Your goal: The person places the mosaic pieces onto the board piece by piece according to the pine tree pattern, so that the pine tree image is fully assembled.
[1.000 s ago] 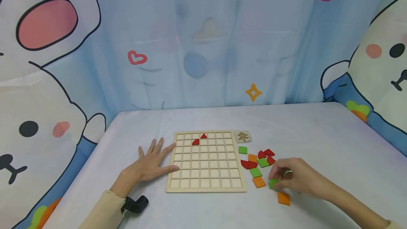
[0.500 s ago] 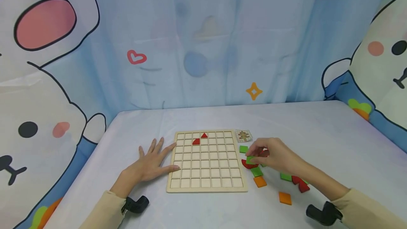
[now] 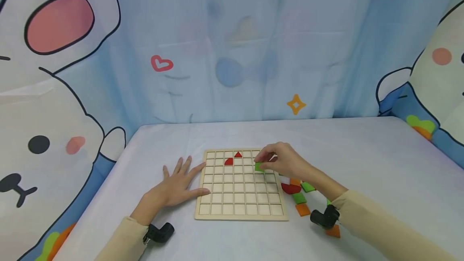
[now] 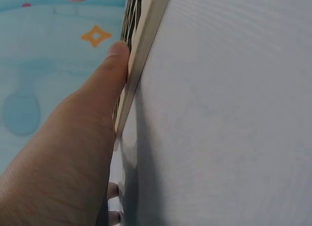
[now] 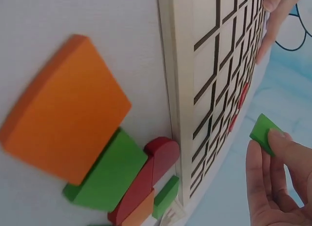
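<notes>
A wooden grid board (image 3: 228,188) lies on the white-covered table. In its upper rows sit a red triangle (image 3: 238,154) and a red round-edged piece (image 3: 228,161). My left hand (image 3: 172,188) has its fingers spread, with the thumb and index finger touching the board's left edge; the left wrist view shows the thumb (image 4: 105,72) against that edge. Between thumb and fingers, my right hand (image 3: 284,161) pinches a green square tile (image 3: 259,167) over the upper right of the board. The right wrist view shows this green tile (image 5: 263,131) raised above the grid.
Right of the board lie loose pieces: an orange square (image 3: 302,210), a green square (image 3: 299,198), a red piece (image 3: 291,189) and others, some hidden under the right forearm. A patterned card (image 5: 171,214) shows partly in the right wrist view. A cartoon curtain (image 3: 203,51) hangs behind.
My right hand has carried the green square tile from the loose pieces at the right, up and left to above the board. The left hand has stayed at the board's left edge.
</notes>
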Motion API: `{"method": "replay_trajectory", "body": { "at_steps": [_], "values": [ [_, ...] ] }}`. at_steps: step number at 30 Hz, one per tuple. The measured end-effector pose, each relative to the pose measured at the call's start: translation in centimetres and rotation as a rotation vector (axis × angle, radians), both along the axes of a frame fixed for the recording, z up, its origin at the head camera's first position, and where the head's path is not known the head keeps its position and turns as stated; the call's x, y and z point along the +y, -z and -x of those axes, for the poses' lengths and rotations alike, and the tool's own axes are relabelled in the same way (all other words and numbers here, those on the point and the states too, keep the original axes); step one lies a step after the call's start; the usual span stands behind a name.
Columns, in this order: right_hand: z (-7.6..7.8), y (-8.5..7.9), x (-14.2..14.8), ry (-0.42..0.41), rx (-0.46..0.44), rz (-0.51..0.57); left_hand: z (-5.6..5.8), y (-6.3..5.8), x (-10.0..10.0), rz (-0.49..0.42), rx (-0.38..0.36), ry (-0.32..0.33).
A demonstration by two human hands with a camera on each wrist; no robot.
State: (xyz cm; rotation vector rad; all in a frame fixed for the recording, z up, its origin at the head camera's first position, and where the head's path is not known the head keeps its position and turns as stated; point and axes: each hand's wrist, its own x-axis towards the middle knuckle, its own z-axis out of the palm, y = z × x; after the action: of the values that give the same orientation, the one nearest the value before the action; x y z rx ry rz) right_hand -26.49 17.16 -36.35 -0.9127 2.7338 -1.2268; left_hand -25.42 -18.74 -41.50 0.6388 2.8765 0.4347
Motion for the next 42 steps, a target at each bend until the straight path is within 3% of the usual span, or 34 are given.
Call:
{"method": "replay_trajectory", "body": {
  "at_steps": [11, 18, 26, 42],
  "values": [
    [2.2, 1.1, -2.5, 0.038, 0.007, 0.018, 0.0, 0.0, 0.0, 0.005, 0.007, 0.004],
    [3.5, 1.2, -5.2, 0.014, 0.023, -0.001, -0.1, 0.2, -0.2, -0.003, -0.008, -0.016],
    [4.0, 2.0, -6.3, 0.093, 0.018, -0.028, 0.1, 0.3, 0.0, 0.004, -0.012, -0.030],
    [4.3, 1.7, -6.9, 0.081, 0.016, -0.121, 0.1, 0.2, 0.1, 0.019, -0.019, -0.040]
  ]
}}
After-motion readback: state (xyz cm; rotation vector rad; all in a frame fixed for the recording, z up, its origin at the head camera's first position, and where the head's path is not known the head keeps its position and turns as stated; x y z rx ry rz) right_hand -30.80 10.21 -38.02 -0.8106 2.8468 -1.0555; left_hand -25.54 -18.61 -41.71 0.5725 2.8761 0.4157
